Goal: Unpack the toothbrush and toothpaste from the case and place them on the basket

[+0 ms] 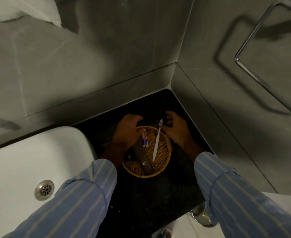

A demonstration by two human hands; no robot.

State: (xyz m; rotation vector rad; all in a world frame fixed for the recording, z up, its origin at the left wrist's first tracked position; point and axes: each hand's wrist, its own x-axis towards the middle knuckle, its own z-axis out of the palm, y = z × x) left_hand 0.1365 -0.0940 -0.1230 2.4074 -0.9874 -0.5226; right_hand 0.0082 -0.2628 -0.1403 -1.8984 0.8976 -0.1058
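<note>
Striped sleeves (83, 194) nearest, then both hands over a wicker basket (160, 167) on the dark bench (150, 200), sink (29, 160) at left. Toothpaste (145, 140) and toothbrush (157, 143) lie in the basket, brush head poking past the far rim. A dark case (142, 158) also lies there. Left hand (126, 130) curled at the far rim, grip unclear. Right hand (174, 128) fingers curled on something dark, cannot tell what. Both items look placed; lift hands straight, don't knock the overhanging brush.

Grey walls (107, 48) meet at a corner above a black counter (150, 194); white sink (21, 160) with drain (44, 189) at left; metal rail (254, 54) on right wall; dim light.
</note>
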